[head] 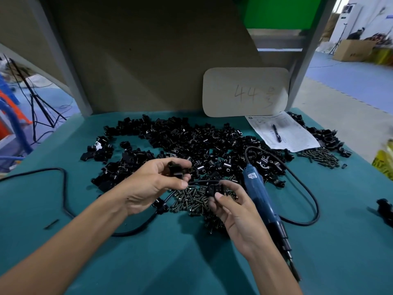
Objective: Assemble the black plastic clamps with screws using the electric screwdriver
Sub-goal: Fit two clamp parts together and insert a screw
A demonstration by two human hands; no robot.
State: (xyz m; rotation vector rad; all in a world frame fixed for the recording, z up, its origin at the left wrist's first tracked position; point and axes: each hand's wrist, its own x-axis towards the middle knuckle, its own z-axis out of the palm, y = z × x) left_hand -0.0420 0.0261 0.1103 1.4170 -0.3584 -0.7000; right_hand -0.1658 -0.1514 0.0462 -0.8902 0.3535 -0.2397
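Observation:
My left hand [153, 184] holds a black clamp piece [175, 169] between thumb and fingers, just above the table. My right hand [231, 207] pinches a second black clamp piece [214, 190] a little lower and to the right. Below both hands lies a heap of dark screws [191, 202]. The blue electric screwdriver [258, 192] lies on the table right of my right hand, tip toward me, its black cable [306, 188] looping to the right. A large pile of black clamp parts [187, 141] spreads across the middle of the green table [170, 252].
A paper form with a pen [277, 133] lies at the back right under a cardboard sign [244, 92]. More screws [321, 156] and clamps [327, 135] sit at the far right. A black cable [63, 188] curves on the left. A black part [385, 209] lies at the right edge.

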